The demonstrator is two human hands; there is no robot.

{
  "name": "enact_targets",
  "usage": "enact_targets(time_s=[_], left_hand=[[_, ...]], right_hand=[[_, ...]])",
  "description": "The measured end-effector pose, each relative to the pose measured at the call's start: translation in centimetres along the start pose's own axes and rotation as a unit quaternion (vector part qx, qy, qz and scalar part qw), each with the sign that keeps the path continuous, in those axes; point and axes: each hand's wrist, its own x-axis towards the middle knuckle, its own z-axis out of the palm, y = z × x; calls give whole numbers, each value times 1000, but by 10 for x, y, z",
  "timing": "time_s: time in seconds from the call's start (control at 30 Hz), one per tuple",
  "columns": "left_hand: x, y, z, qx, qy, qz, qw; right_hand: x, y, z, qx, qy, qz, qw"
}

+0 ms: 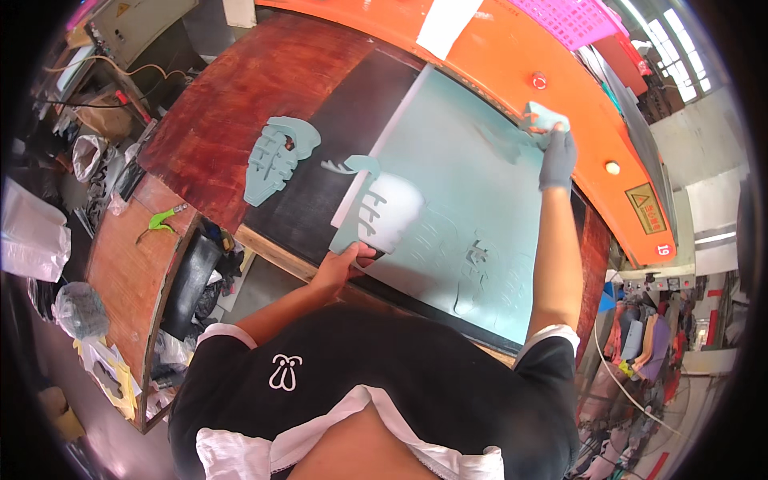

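The flat, slotted pale-teal piece point(346, 238) is at the left edge of the broad, smooth teal sheet point(464, 152), long axis running away from the bare left hand point(344, 266) pinching its near end, while the grey-gloved right hand point(558, 158), well apart, clasps a small, irregular teal scrap point(547, 119).
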Motion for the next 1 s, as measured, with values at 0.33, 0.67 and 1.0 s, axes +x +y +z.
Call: enact_targets(time_s=[0.33,0.67,1.0], left_hand=[[16,-34,26,-91,-270,-258,923],[28,-50,52,-134,-295,-121,938],[13,-53,65,142,-124,106,976]], right_hand=[[-282,14,11,-113,-267,-241,926],[-280,-11,-7,-147,-291,-274,905],[-177,45,1,55,-113,269,955]])
